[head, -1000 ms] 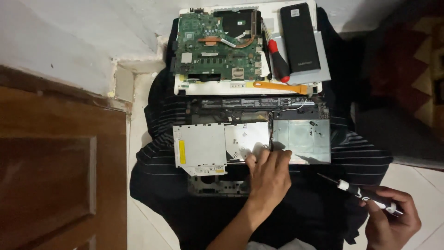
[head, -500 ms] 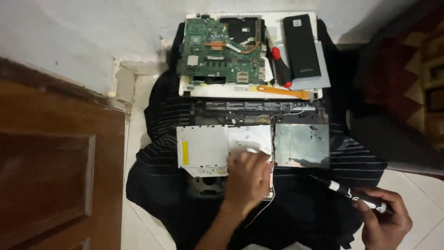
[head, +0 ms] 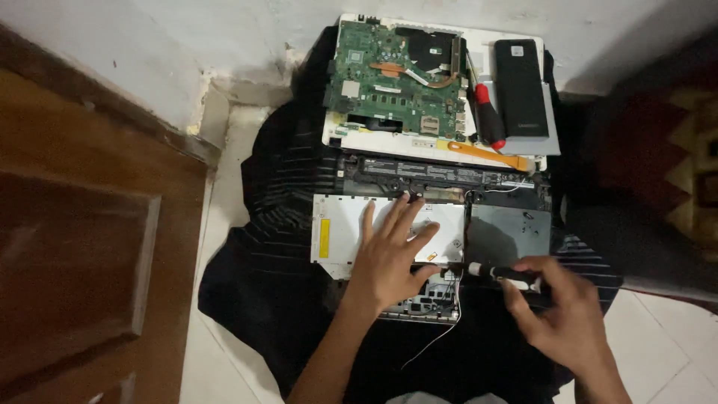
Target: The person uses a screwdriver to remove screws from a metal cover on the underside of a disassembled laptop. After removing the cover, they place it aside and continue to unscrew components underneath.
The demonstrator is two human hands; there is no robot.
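The left hand [head: 389,254] lies flat and open on the white drive [head: 351,236] in the middle, while the right hand [head: 561,314] grips a small screwdriver [head: 502,273] (keep its tip straight, I think).

Left hand [head: 389,254] splayed flat, right hand [head: 557,314] clenched

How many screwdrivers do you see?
2. One black-and-white-handled screwdriver is held in the right hand, beside the grey metal plate. One red-and-black-handled screwdriver lies up top between the green circuit board and the black rectangular battery pack. Others may be hidden.
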